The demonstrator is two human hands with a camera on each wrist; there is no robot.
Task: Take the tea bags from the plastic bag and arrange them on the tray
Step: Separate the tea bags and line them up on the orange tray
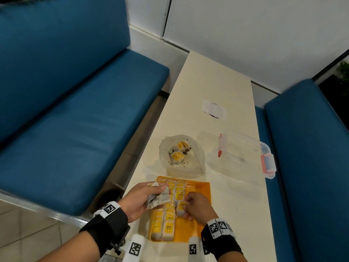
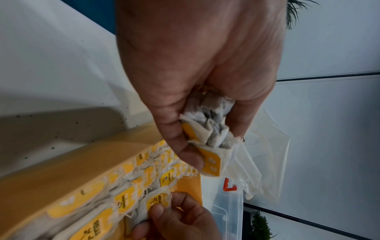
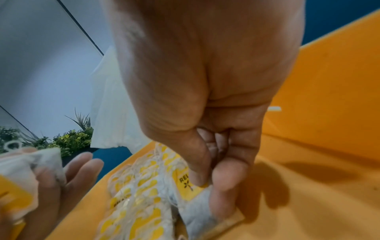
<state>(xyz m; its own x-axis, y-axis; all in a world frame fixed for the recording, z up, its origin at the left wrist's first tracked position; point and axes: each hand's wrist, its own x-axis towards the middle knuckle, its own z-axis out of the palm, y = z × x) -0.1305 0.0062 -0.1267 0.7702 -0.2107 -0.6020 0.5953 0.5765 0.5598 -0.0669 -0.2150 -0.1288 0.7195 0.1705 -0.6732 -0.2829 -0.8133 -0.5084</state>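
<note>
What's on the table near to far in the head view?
Orange tray with tea bag rows under both hands → plastic bag still holding tea bags → clear lidded container, right of the bag → white wrapper.

A cream table [image 1: 217, 87] runs up the frame centre. Blue benches [image 1: 79, 110] flank both sides. A clear container with red clips [image 1: 245, 154] sits at right centre; a white packet [image 1: 213, 109] lies above it.

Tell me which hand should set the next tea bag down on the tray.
Right. The right hand already pinches one tea bag over the tray; the left hand is full, gripping a bunch.
</note>
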